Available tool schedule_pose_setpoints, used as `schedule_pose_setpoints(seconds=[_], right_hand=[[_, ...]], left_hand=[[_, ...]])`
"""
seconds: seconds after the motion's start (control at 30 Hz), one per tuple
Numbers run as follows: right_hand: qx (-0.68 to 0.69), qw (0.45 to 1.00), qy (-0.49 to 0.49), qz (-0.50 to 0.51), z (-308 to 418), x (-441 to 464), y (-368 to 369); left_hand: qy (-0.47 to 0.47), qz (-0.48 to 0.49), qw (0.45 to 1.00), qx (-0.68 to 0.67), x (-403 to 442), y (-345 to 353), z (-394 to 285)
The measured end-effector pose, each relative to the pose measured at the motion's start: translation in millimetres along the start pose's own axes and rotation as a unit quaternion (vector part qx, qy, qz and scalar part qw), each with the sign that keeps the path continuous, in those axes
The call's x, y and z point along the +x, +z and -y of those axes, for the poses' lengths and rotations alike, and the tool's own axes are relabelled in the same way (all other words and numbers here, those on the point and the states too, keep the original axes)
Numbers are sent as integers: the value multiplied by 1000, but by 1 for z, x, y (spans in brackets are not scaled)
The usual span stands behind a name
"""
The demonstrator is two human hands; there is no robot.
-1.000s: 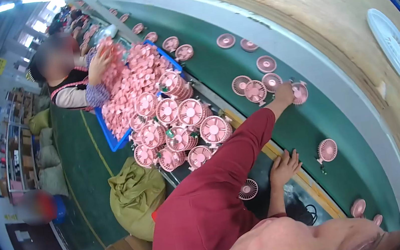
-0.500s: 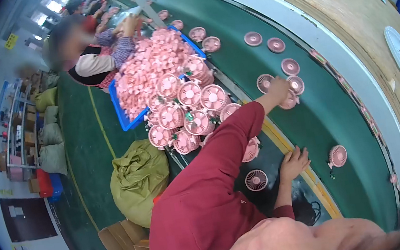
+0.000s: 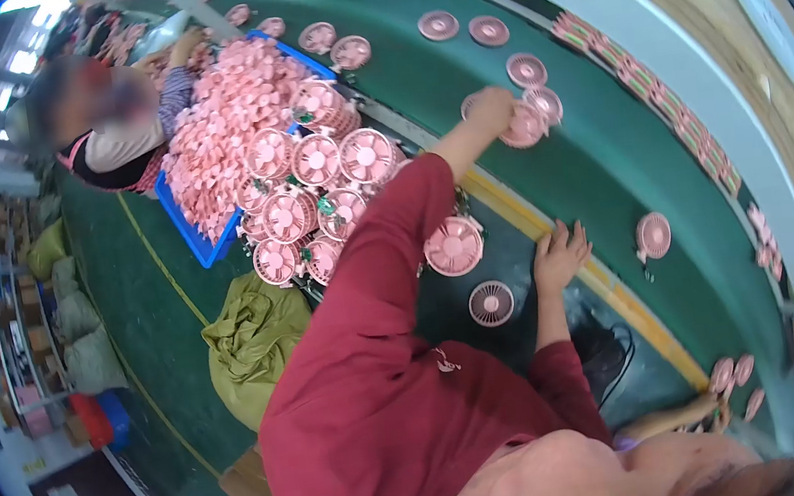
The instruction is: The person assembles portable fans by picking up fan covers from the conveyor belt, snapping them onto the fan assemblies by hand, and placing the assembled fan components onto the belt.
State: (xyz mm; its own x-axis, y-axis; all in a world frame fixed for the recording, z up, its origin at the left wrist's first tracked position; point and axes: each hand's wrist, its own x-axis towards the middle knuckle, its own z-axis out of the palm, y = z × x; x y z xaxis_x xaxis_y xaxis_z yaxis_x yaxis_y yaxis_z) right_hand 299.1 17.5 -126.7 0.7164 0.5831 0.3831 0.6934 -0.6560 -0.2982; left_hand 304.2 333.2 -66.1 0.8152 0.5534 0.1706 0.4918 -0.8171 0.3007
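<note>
My left hand (image 3: 495,112) reaches over the green conveyor belt, its fingers closed at the edge of a round pink fan (image 3: 524,125). The fingertips are partly hidden. A pink grille (image 3: 546,106) overlaps this fan, and another grille (image 3: 470,106) shows partly behind my hand. My right hand (image 3: 561,256) rests with spread fingers on the belt's yellow-striped edge (image 3: 613,292), holding nothing. Left of it, a dark-centred pink grille (image 3: 492,304) lies on the dark surface, near a pink fan (image 3: 454,246). Another fan (image 3: 654,235) lies on the belt to the right.
Pink fans (image 3: 316,161) are piled beside a blue crate (image 3: 196,246) heaped with small pink parts (image 3: 219,131). A co-worker (image 3: 116,134) sits beyond. At lower right, another person's hand (image 3: 710,412) is by several pink fan parts (image 3: 723,374). A green sack (image 3: 253,332) stands left.
The camera view has shifted, so the scene sits higher and further left. My left hand and the fan beside it have moved slightly away from me. Another person's arm now appears at lower right.
</note>
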Motion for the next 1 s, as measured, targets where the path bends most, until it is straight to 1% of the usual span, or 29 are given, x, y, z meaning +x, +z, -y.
schedule_pose_setpoints(seconds=[0.07, 0.1, 0.13, 0.2, 0.3, 0.37, 0.4, 0.47, 0.5, 0.6, 0.63, 0.67, 0.7, 0.77, 0.8, 0.93, 1.0], right_hand=[[2, 1000, 6, -8, -1, 0, 0], [5, 1000, 6, -16, -2, 0, 3], [6, 1000, 10, -22, -3, 1, 4], [14, 999, 12, -33, -4, -1, 7], [10, 999, 21, -25, -4, -1, 8], [17, 999, 31, -31, -5, -1, 9], [11, 999, 33, -34, -4, -1, 8], [31, 998, 41, -40, -7, -2, 12], [21, 999, 36, -33, -9, -2, 13], [101, 993, 49, -42, -24, -9, 28], [79, 996, 26, -37, -33, -16, 38], [59, 998, 1, -34, -39, -17, 44], [80, 995, 33, -47, -22, -10, 23], [56, 997, 55, -24, -14, -6, 13], [39, 998, 30, -44, -16, -8, 18], [77, 996, 20, -32, -10, -8, 5], [111, 993, 21, -38, -17, -7, 11]], left_hand=[[48, 59, 997, 10, -6, -28, 4], [44, 52, 998, -7, -9, -40, 4], [61, 42, 997, -25, -15, -60, 0], [56, -50, 984, -161, -29, -77, -4], [98, -53, 971, -212, -61, -110, -28], [90, -17, 967, -236, -87, -114, -46], [64, 36, 967, -246, -102, -117, -59], [131, -2, 956, -261, -128, -102, -71], [128, 17, 957, -261, -143, -95, -77], [94, 100, 944, -301, -192, -97, -103], [78, 137, 934, -320, -208, -99, -109], [54, 159, 936, -309, -225, -101, -115], [31, 180, 938, -296, -241, -102, -116], [15, 149, 941, -304, -273, -92, -111], [0, 129, 939, -319, -287, -89, -107], [-117, 141, 928, -325, -335, -100, -90], [-165, 99, 919, -344, -358, -107, -78]])
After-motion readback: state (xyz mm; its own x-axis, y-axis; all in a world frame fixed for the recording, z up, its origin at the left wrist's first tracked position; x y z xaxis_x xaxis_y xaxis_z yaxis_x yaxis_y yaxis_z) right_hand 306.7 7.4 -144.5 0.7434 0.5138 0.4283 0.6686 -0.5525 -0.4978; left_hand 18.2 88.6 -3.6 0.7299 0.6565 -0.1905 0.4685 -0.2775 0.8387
